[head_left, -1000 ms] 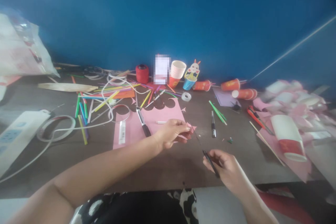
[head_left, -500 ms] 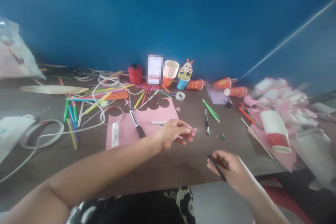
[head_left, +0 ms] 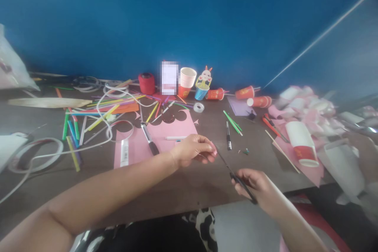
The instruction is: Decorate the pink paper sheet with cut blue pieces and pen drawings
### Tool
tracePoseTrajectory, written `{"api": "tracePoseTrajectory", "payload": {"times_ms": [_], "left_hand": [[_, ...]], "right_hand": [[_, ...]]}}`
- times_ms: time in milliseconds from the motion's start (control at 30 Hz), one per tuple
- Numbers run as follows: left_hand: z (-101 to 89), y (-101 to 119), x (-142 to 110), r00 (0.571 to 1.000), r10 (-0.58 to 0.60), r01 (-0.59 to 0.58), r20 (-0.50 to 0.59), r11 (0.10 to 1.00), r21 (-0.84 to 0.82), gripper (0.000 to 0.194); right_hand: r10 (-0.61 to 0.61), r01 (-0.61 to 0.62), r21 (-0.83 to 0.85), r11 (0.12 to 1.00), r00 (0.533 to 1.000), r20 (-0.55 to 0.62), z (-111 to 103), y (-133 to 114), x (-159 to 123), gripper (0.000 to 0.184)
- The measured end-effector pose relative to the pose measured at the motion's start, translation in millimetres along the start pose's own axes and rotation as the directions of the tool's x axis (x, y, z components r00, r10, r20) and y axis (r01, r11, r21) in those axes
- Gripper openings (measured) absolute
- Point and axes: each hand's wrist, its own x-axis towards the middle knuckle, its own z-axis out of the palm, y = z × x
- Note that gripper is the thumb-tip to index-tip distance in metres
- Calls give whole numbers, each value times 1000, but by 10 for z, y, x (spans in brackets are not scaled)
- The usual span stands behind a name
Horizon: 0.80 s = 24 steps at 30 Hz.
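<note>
My left hand (head_left: 196, 150) is closed, pinching a small piece of pink paper (head_left: 214, 148) between thumb and fingers. Black-handled scissors (head_left: 242, 185) are in my right hand (head_left: 257, 189), fingers wrapped around the handles. Their thin blades point up and left, with the tips at the pink piece; whether the blades are apart is too fine to tell. Under and behind my left wrist lies a pink sheet (head_left: 165, 136) with round cutouts along its far edge. A craft knife or marker with a black grip (head_left: 150, 138) and a white tube (head_left: 124, 152) rest on that sheet.
Colourful straws (head_left: 103, 118) and a looped white cable (head_left: 108, 126) spread over the left. Along the wall stand a red spool (head_left: 146, 83), stacked paper cups (head_left: 188, 76) and a blue rabbit cup (head_left: 202, 91). A pen (head_left: 228, 136), a lying cup (head_left: 302, 141) and pink-white scraps (head_left: 307, 102) are rightward.
The view has turned right, so the table things shift left. The scissors' tips drew back from the pink paper, then came up to it again. Less of the pink piece shows now.
</note>
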Motion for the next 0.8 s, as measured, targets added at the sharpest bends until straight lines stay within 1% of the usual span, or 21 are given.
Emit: {"api": "tracePoseTrajectory", "payload": {"times_ms": [67,267,467,667,800], "left_hand": [[-2,3,-1,1000,-1,1,5,1000,-7,12],[-5,-14,4,1000,-5,6,11,1000,-30,15],[2,-1,-2,999,-35,35,13,999,-39,19],[-15,-5,-12,999,-32,33,34,999,-27,19],[-32,-17,-14,999,-27,28,39,999,-28,19]], "right_hand": [[0,0,20,1000,1000,26,-4,-9,5,26],[-11,9,65,998,999,33,19,-52,8,22],[3,-5,80,997,1000,29,21,-46,2,28],[2,-3,56,998,1000,23,27,-69,-18,34],[15,-16,64,998,1000,6,42,-80,-20,32]]}}
